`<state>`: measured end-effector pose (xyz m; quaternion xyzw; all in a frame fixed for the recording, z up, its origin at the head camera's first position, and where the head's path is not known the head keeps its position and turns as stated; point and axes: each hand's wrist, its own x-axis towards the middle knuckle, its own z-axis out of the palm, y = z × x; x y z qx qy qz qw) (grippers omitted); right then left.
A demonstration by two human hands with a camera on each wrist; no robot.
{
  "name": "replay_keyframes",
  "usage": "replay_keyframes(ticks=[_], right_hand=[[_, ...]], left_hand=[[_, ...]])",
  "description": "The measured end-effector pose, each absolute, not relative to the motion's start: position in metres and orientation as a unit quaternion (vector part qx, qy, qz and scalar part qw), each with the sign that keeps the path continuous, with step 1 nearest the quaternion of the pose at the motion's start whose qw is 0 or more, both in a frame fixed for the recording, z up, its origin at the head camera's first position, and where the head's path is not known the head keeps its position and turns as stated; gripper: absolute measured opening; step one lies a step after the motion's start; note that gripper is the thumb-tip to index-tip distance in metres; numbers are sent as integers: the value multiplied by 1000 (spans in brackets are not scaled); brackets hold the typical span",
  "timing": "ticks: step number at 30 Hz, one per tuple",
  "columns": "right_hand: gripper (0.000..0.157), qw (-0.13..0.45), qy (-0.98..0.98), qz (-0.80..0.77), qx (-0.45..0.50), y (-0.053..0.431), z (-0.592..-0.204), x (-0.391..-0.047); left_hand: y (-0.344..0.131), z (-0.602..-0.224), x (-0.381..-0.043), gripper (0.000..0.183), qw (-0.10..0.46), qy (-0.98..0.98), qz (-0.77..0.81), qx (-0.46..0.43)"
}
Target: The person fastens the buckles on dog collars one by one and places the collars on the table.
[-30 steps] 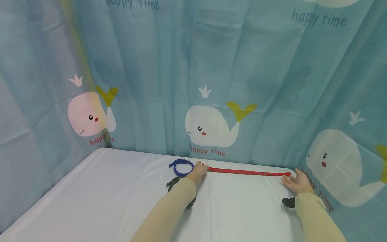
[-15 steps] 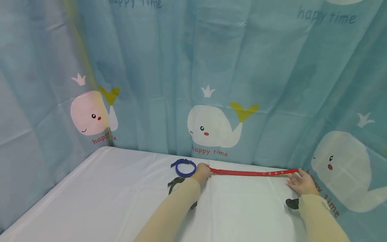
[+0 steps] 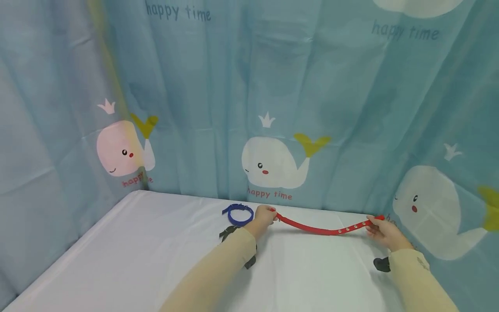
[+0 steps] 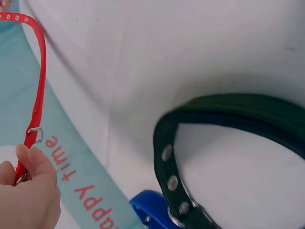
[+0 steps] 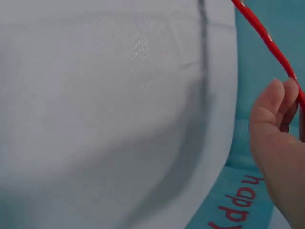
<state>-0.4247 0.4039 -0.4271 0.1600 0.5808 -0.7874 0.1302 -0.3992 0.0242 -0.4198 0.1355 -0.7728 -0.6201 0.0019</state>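
Observation:
A red collar [image 3: 312, 229] with metal eyelets stretches between both hands and sags in the middle, its shadow on the white table beneath. My left hand [image 3: 265, 216] pinches the buckle end; in the left wrist view a metal ring [image 4: 36, 134] shows just beyond the thumb. The eyelet end is pinched by my right hand [image 3: 383, 233], with a short red tip sticking out past the fingers. In the right wrist view the thumb and fingers [image 5: 274, 95] close on the strap [image 5: 269, 43].
A buckled blue collar [image 3: 238, 215] lies at the back, left of my left hand. Partly under the left forearm is a dark green collar [image 3: 228, 233], seen large in the left wrist view. A blue whale-print curtain [image 3: 195, 130] stands behind the white table [image 3: 156, 242].
The red collar was flat along the table; its right end came up first and now both ends are raised. My right hand went from loose fingers at the tip to pinching it.

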Motion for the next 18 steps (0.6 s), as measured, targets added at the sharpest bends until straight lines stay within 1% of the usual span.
replay_keyframes(ticks=[4, 8, 13, 18], right_hand=[[23, 125, 570, -800, 137, 397, -418, -408], [12, 116, 579, -799, 110, 387, -409, -396], [18, 107, 560, -818, 76, 373, -398, -379], [15, 110, 545, -830, 37, 362, -387, -362]], left_hand=[[9, -411, -381, 21, -6, -775, -622, 109], [-11, -403, -367, 22, -2, -769, -635, 72], [-35, -394, -350, 28, -1, -782, -623, 2], [-52, -387, -329, 35, 11, -784, -621, -13]])
